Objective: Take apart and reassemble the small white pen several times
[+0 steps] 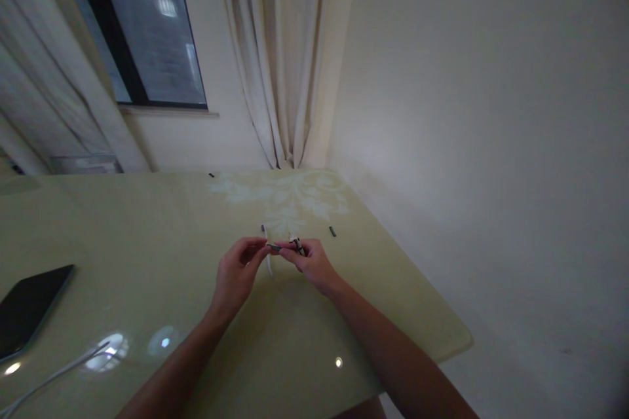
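from where i stand, the person has both forearms stretched over the pale, glossy bench (147, 242), and the hands meet near its far right part. the left hand (234, 275) pinches the left end of a small dark stick (274, 247) between thumb and fingers, and the right hand (314, 266) grips the other end, so the stick lies almost level between the two sets of fingertips, in front of the person. the right hand also has a small black and white piece (297, 245) tucked by its fingers, too small for me to tell what it is. a thin white strip (269, 266) runs behind the stick, showing above and below it; i can't tell whether it touches the fingers or just lies on the bench. just to the right of the right hand, well apart from its fingers, a short dark bar (333, 231) lies on the bench, and a tiny dark bit (211, 175) sits off near the far edge, to the left. over on the left side a black tablet (34, 308) lies flat, with a white cable (54, 376) in front of it. pale curtains (275, 46) hang beyond the bench beside a dark-framed window (147, 26), and a plain wall (481, 111) stands along the right.
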A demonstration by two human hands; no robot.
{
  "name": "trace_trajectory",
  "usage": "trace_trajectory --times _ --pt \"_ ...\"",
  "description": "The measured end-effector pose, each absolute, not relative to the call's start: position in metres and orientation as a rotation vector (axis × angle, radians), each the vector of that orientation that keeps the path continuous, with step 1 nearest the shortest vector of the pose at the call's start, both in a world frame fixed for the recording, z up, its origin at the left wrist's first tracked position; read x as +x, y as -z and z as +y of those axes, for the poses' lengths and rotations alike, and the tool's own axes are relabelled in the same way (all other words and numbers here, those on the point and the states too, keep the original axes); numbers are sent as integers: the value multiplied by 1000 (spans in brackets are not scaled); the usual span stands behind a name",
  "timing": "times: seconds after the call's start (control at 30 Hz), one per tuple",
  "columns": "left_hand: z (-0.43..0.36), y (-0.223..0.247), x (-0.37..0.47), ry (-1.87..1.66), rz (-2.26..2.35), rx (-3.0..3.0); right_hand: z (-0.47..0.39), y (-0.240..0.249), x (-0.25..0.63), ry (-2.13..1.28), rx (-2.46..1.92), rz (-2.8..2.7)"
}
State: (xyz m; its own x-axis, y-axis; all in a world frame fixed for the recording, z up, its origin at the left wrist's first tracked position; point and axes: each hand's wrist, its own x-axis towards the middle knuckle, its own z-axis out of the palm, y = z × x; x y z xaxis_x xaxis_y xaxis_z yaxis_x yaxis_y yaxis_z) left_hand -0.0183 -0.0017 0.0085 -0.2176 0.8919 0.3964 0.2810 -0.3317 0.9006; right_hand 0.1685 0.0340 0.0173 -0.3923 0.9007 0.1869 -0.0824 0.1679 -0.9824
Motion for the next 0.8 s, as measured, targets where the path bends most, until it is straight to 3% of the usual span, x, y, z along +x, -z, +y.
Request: trace_trajectory --times 0.8 --pt "2 4 -23 -1429 1081 1253 35 -27 180 -1379 -708 -1669"
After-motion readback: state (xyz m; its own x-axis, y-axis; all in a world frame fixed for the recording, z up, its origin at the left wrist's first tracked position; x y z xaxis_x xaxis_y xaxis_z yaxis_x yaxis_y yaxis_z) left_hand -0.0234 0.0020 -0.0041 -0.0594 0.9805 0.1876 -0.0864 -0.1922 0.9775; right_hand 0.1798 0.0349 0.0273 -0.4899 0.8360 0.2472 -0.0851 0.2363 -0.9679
